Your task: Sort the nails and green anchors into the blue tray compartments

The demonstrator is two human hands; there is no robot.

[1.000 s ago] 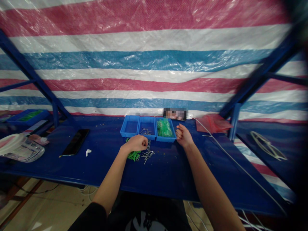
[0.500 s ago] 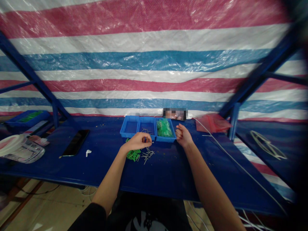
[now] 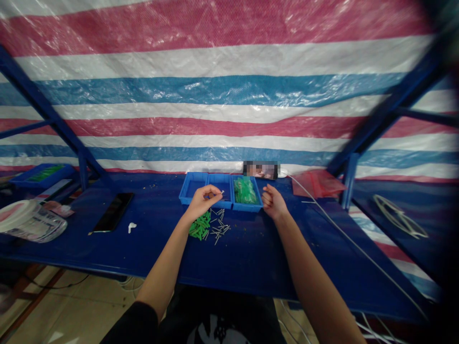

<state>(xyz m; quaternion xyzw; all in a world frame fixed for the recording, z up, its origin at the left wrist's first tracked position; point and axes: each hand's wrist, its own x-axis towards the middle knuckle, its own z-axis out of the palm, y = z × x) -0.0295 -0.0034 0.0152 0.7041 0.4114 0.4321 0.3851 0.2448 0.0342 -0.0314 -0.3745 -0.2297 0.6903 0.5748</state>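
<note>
My left hand (image 3: 201, 202) is at the front of the middle blue bin (image 3: 219, 177), thumb and fingertips pinched on a small silver screw (image 3: 223, 192). Below it on the table lie a pile of green plastic wall plugs (image 3: 200, 226) and several loose screws (image 3: 219, 229). My right hand (image 3: 273, 202) is curled closed beside the right blue bin (image 3: 247, 208), which contains green packets (image 3: 245, 190) in clear plastic. Whatever its fingers may hold is hidden. The left blue bin (image 3: 193, 188) stands beyond my left hand.
A black phone (image 3: 113, 212), a white earbud (image 3: 132, 227) and a white tub (image 3: 32, 222) are on the left. Another phone (image 3: 261, 169) leans behind the bins, its white cable (image 3: 333, 224) crossing the right side. Red plastic bags (image 3: 317, 183) lie back right.
My left hand has moved up and away from the loose screws to the middle bin, the screw in its fingertips. My right hand stays in place.
</note>
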